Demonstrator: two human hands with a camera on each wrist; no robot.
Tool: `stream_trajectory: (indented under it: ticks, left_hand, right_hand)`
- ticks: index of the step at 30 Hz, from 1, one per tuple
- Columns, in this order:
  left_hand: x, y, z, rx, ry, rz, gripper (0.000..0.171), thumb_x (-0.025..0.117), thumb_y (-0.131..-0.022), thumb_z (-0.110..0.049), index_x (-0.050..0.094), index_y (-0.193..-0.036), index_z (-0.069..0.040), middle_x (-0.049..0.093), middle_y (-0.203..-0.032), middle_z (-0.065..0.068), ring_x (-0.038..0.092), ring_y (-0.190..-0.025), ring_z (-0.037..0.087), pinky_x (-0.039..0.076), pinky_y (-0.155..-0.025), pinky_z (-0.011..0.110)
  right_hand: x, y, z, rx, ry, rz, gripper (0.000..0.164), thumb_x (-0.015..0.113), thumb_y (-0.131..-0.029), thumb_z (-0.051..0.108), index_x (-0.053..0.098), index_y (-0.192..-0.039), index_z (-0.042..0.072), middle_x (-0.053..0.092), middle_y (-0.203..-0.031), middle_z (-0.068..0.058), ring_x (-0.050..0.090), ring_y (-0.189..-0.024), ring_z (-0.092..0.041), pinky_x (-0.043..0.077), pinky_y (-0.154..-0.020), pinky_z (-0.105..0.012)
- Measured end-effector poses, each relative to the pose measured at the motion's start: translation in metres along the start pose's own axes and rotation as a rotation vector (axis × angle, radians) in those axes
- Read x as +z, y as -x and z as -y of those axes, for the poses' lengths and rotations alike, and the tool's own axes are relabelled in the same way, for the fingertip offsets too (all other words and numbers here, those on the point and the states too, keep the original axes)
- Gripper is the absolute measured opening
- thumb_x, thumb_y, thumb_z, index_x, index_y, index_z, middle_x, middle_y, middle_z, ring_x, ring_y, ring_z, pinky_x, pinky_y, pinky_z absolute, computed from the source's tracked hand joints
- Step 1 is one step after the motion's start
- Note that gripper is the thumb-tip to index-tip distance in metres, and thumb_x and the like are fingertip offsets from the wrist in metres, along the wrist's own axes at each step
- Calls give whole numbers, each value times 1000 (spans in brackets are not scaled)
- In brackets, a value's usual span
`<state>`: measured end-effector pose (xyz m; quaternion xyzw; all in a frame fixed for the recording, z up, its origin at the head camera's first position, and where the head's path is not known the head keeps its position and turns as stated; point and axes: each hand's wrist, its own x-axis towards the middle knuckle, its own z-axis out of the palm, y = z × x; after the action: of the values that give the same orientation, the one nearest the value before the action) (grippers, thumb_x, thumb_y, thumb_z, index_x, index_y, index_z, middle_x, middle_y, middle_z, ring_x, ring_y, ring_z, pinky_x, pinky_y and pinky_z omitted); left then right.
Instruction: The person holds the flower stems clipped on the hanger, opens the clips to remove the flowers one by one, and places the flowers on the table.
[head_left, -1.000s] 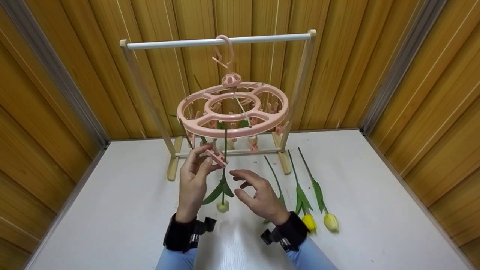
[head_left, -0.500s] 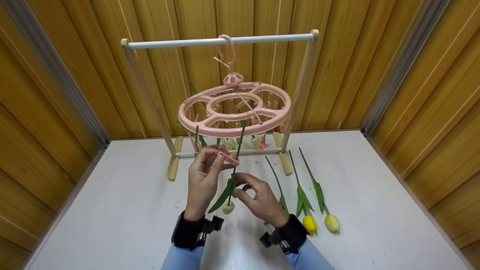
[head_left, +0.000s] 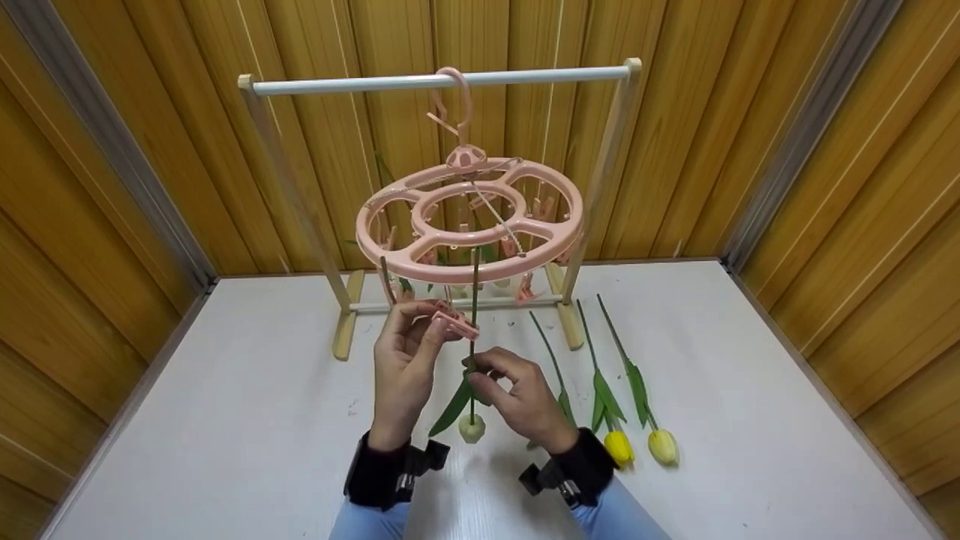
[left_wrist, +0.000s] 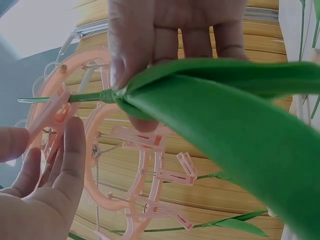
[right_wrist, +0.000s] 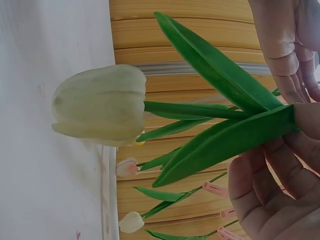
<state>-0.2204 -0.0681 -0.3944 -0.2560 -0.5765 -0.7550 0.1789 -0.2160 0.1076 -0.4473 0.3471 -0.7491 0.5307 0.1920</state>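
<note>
"Where's the cream tulip (right_wrist: 102,105)?"

"Head-down above the counter (head_left: 225,420), stem (head_left: 474,289) at the tip of the pink clothespin (head_left: 456,325). My right hand's (head_left: 521,394) fingers pinch it near the leaves (left_wrist: 225,110); my left hand (head_left: 405,364) grips the clothespin."

"Risks?"

"A shallow bite could let it slip; the round hanger (head_left: 457,271), on one hook (head_left: 468,97), might swing."

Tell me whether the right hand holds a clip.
No, the left hand grips a pink clip; the right hand holds a tulip.

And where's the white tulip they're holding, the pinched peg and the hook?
White tulip (right_wrist: 100,105): right wrist view, on its bloom.
Peg (head_left: 457,325): head view, on its body.
Hook (head_left: 469,97): head view, on its curve.
</note>
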Motion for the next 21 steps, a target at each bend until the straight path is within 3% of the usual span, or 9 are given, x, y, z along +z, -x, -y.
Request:
stream_trajectory:
  ticks: [8, 21]
  left_hand:
    - [-2, 0, -4, -66, -94, -47, 35, 58, -104, -1, 54, -136, 11, 63, -118, 24, 67, -104, 22, 57, -90, 32]
    - [-9, -1, -5, -123, -138, -42, 32, 62, -102, -2, 58, -131, 10, 66, -116, 20, 67, -108, 23, 56, -94, 30]
  right_hand:
    - [-2, 0, 1, 29, 6, 12, 14, 68, -98, 4, 72, -112, 4, 69, -98, -7, 65, -87, -17, 55, -76, -28]
    - [-3, 0, 1, 31, 30, -6, 10, 70, -98, 5, 72, -108, 3, 69, -94, -6, 65, -83, -17, 54, -73, -27]
